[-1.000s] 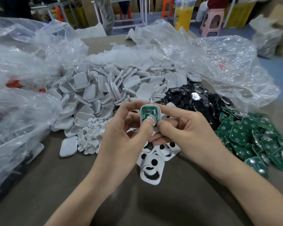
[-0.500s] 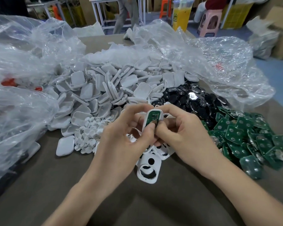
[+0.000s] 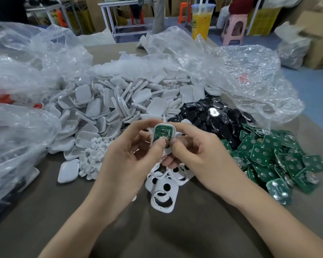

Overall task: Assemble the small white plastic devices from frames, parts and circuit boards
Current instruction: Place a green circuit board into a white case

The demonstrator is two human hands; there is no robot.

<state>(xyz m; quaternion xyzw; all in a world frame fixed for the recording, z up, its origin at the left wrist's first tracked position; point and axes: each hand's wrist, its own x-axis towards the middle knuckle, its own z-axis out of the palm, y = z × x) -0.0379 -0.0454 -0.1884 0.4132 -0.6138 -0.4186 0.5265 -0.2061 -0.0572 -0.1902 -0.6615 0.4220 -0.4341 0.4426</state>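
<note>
A small white frame with a green circuit board point(image 3: 163, 132) seated in it is held above the table, its board side facing me. My left hand point(image 3: 127, 162) grips it from the left, thumb pressing on the lower part of the board. My right hand point(image 3: 199, 155) grips it from the right, thumb tip beside the left thumb. Under my hands lies a small heap of white frames with round holes point(image 3: 163, 194). Green circuit boards point(image 3: 280, 161) are piled to the right, black parts point(image 3: 211, 116) behind them, white covers point(image 3: 108, 107) and small white round buttons point(image 3: 93, 157) to the left.
Crumpled clear plastic bags point(image 3: 222, 71) surround the piles at the back, and another plastic bag point(image 3: 13, 138) bulges at the left. The brown table point(image 3: 157, 235) stretches toward me. A yellow drink cup point(image 3: 201, 21) and a pink stool point(image 3: 233, 28) stand beyond the far edge.
The frame, turned edge-on half a second ago, now faces me flat again with the board showing. Both thumbs stay on its lower part.
</note>
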